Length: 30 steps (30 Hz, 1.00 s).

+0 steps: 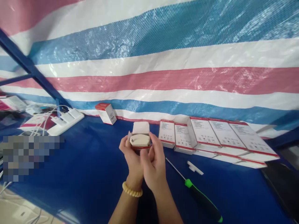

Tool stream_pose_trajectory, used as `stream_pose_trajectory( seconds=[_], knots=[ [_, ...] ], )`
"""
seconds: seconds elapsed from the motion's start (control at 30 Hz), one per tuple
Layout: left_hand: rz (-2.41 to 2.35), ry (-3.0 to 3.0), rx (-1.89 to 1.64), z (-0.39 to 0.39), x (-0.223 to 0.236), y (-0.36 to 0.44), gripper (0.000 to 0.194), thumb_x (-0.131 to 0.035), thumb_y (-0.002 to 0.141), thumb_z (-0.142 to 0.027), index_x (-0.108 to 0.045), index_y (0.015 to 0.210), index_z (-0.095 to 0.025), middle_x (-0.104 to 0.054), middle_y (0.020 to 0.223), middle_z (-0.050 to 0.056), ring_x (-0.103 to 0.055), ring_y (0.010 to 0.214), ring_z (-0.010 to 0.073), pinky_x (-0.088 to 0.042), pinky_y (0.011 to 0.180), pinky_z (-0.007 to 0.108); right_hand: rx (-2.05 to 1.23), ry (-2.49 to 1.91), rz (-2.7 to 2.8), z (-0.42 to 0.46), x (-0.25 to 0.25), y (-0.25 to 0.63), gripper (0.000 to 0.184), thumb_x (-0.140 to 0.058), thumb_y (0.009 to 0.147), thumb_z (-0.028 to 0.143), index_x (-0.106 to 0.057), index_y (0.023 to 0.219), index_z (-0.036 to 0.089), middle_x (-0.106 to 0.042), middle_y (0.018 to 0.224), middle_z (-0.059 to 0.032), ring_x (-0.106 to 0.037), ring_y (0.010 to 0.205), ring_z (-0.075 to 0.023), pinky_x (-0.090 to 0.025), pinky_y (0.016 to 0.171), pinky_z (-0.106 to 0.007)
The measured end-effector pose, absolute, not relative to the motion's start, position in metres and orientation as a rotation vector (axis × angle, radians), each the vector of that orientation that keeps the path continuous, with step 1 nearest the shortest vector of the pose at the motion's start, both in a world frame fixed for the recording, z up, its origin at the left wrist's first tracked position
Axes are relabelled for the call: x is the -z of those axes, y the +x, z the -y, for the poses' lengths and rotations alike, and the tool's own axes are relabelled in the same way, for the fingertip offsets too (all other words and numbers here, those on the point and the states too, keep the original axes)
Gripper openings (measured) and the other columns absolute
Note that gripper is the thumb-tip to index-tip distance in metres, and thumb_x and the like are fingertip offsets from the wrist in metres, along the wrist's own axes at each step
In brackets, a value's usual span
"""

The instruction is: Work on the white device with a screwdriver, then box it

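Note:
Between my two hands is a small white-and-red box [141, 127] with its top flap up. A cream-coloured device [140, 140] sits in the box's opening, its lower part hidden inside. My left hand [132, 157] wraps the box from the left and below, a yellow coiled band on its wrist. On the right side, my right hand [154, 158] presses its fingers against the box. To the right lies a screwdriver [203, 199] with a black and green handle. Beyond its shaft rests a small white plastic piece [195, 167].
Several white-and-red boxes [205, 132] lie in a row at the back right. Another box [106, 114] stands upright at the back left. A white power strip [66, 120] with plugs and cables is on the left of the blue table [93, 183]. A striped sheet hangs behind.

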<state>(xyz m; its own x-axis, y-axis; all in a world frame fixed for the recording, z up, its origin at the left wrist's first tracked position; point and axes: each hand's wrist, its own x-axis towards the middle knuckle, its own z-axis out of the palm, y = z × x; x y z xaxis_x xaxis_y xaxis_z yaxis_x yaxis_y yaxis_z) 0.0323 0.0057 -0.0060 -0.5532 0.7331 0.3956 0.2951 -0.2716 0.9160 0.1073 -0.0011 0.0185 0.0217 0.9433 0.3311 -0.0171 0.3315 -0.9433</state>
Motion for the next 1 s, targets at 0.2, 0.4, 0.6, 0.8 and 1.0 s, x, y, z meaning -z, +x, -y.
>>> stream_pose_trajectory(
  seconds=[0.2,0.4,0.6,0.8,1.0],
  knots=[
    [-1.441,1.216,-1.906,0.001,-0.004,0.039,0.073,-0.069,0.077,-0.041,-0.029,0.136,-0.027,-0.057,0.119,0.009,-0.067,0.093,0.0194,-0.057,0.079,0.031,-1.1,-1.025,1.158,-0.005,-0.032,0.109,0.047,-0.049,0.089,0.043,-0.049,0.133,0.025,-0.057,0.129,-0.012,-0.054,0.124,-0.0291,-0.05,0.099,-0.047],
    [-1.443,0.908,-1.921,0.003,-0.014,0.052,0.043,-0.052,0.086,-0.043,-0.049,0.122,-0.02,-0.062,0.112,0.009,-0.067,0.09,0.0199,-0.057,0.075,0.031,-1.227,-1.151,1.004,-0.016,-0.042,0.112,0.033,-0.052,0.072,0.021,-0.058,0.105,0.022,-0.065,0.106,-0.0062,-0.064,0.096,-0.0217,-0.054,0.086,-0.037],
    [-1.679,0.87,-1.815,0.002,-0.023,0.052,0.036,-0.049,0.077,-0.02,-0.053,0.113,-0.019,-0.064,0.1,0.007,-0.066,0.088,0.0192,-0.055,0.077,0.033,-1.056,-1.176,1.011,-0.002,-0.034,0.098,0.033,-0.053,0.071,0.021,-0.054,0.104,0.022,-0.064,0.108,-0.007,-0.062,0.096,-0.021,-0.053,0.087,-0.038],
    [-1.828,1.071,-1.775,-0.003,-0.026,0.027,0.034,-0.046,0.074,-0.017,-0.052,0.107,-0.019,-0.059,0.092,0.004,-0.061,0.08,0.0181,-0.051,0.075,0.032,-0.547,-1.264,1.333,0.032,-0.018,0.164,0.023,-0.062,0.08,0.035,-0.062,0.099,0.024,-0.065,0.111,-0.0094,-0.06,0.105,-0.0247,-0.048,0.094,-0.042],
    [-1.772,1.318,-1.625,-0.016,-0.014,0.018,0.038,-0.047,0.076,-0.02,-0.05,0.114,-0.02,-0.061,0.099,0.006,-0.059,0.076,0.0194,-0.049,0.071,0.033,0.353,-2.005,1.119,0.089,-0.001,0.36,0.039,-0.054,0.078,0.043,-0.061,0.105,0.016,-0.063,0.105,-0.019,-0.057,0.108,-0.0346,-0.042,0.099,-0.053]
  ],
)
